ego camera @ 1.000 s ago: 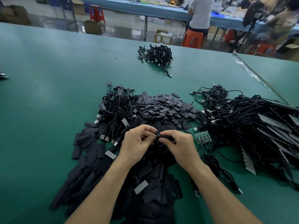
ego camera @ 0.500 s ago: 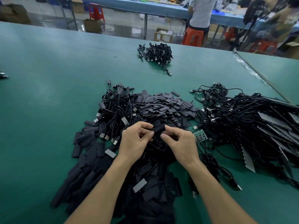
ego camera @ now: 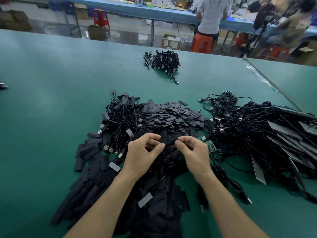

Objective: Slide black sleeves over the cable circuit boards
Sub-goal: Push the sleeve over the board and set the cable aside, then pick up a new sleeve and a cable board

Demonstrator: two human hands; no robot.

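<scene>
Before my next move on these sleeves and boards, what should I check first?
1. Left hand grip on a sleeve: cannot tell, its fingers curl over dark parts.
2. Right hand grip: cannot tell.
3. Loose sleeves stocked just beyond the hands: ok.
4. Green circuit board sleeved: not ok, it lies bare beside the right hand.
5. Cable heap on the right untangled: not ok.

Black sleeves [ego camera: 173, 115] and cables [ego camera: 253, 124] (1 green circuit board [ego camera: 210, 146]) on a teal table [ego camera: 51, 100].
</scene>
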